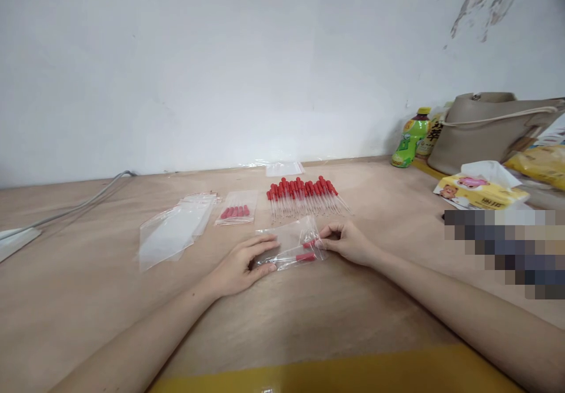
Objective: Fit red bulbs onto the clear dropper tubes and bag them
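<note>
A clear plastic bag (289, 237) lies on the table between my hands, with two red-bulbed droppers (305, 257) at it; their thin clear stems point left. My left hand (242, 266) rests at the bag's left end, thumb and fingers apart and touching the plastic. At the right end, my right hand (346, 243) pinches the bag beside the upper red bulb (310, 243). Whether its fingertips also grip that bulb through the plastic, I cannot tell. Just behind the bag, several more droppers (304, 196) lie in a row, red bulbs toward the wall.
Left of the row is a bag of several red-bulbed pieces (235, 212), then a fanned stack of clear bags (176, 228). More bags (282, 170) lie by the wall. A cable (101, 192) runs at left. A green bottle (411, 139), handbag (477, 131) and tissue pack (481, 190) stand right.
</note>
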{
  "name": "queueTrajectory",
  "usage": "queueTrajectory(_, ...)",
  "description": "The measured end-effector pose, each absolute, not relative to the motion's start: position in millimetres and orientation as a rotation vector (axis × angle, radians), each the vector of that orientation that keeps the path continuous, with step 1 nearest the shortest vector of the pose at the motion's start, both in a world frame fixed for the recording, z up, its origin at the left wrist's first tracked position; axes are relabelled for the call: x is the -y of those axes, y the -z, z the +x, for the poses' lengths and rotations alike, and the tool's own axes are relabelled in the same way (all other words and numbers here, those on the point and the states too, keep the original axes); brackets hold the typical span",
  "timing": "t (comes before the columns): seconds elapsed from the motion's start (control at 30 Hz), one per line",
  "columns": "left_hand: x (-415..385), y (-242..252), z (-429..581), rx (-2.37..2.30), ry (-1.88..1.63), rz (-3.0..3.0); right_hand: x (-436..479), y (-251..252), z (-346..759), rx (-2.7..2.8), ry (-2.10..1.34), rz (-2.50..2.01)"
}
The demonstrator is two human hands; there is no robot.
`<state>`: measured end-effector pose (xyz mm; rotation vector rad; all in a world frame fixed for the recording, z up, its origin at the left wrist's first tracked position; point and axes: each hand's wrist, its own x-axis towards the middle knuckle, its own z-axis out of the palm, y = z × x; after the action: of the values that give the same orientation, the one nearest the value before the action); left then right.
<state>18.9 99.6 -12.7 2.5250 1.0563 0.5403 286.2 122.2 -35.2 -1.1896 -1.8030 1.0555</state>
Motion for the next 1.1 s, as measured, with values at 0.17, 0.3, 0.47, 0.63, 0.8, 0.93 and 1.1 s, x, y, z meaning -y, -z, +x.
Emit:
queueTrajectory(0.17,-99.9,13.8,18.9,-1.05,-0.534,2.526,-122.5,33.5,286.0,1.784,-0.935,-1.314)
queueTrajectory(0.3,-100.7,15.3,19.1,-1.04,-0.545,2.539,-122.3,31.4,287.2,1.845,-0.862,-1.225)
queueTrajectory(0.47,-101.2,15.9,19.5,-1.032,-0.561,2.553,-122.3,35.1,285.8,1.962,-0.903,-1.006)
queueTrajectory(0.63,-101.8,16.2,19.2,-1.019,-0.564,2.553,-124.6,41.6,286.1,2.028,-0.858,-0.965)
queueTrajectory(0.8,-101.3,15.3,20.0,-1.014,-0.582,2.53,-126.6,50.2,286.7,1.99,-0.853,-1.145)
queueTrajectory(0.93,-99.1,13.1,21.2,-1.021,-0.616,2.457,-126.7,49.8,287.9,2.019,-0.793,-1.157)
queueTrajectory(1.1,-97.7,11.7,21.5,-1.021,-0.621,2.43,-122.7,43.0,287.7,2.152,-0.744,-1.017)
